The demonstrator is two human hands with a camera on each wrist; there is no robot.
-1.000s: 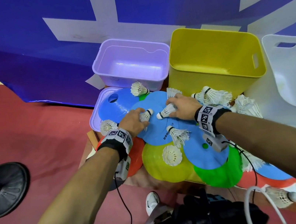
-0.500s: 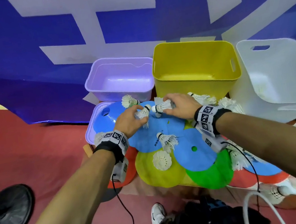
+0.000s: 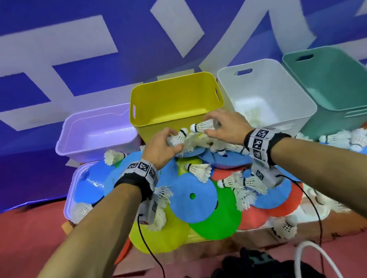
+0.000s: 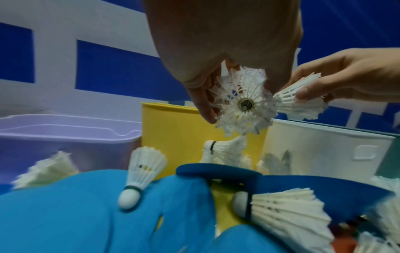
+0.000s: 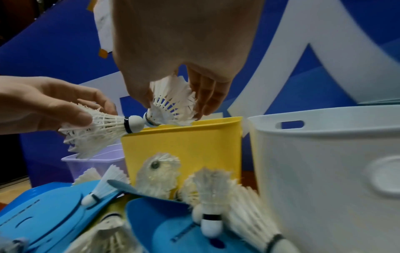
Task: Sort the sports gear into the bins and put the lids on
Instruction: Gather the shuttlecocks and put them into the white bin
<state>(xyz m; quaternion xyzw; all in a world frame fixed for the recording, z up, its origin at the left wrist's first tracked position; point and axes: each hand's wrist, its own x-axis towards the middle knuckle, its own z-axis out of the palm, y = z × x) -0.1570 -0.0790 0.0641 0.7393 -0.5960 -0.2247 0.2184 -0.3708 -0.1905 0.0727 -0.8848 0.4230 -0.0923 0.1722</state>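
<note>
Blue banner wall behind; low bench [image 3: 312, 230] in front, heaped with gear. Bins, four, lined against the wall, all lidless: lilac bin [image 3: 96, 138], yellow bin [image 3: 175, 101], white bin [image 3: 266, 92], green bin [image 3: 337, 83]. White bin already holds shuttles, so probably their destination. Left hand [image 3: 163, 145]: fingers curled round a shuttle [image 3: 177, 137] by its feathers, cork toward the other hand. Right hand [image 3: 222, 127]: pinching a second shuttle [image 3: 202, 126] by the skirt, cork leftward, the two corks nearly touching, likely to nest them into one load. Both held just before the yellow bin's rim. Loose shuttles [image 3: 198, 169] and flat discs [image 3: 193, 199] remain unsorted on the bench. Lilac lid [image 3: 73, 199] lies under discs at left.
</note>
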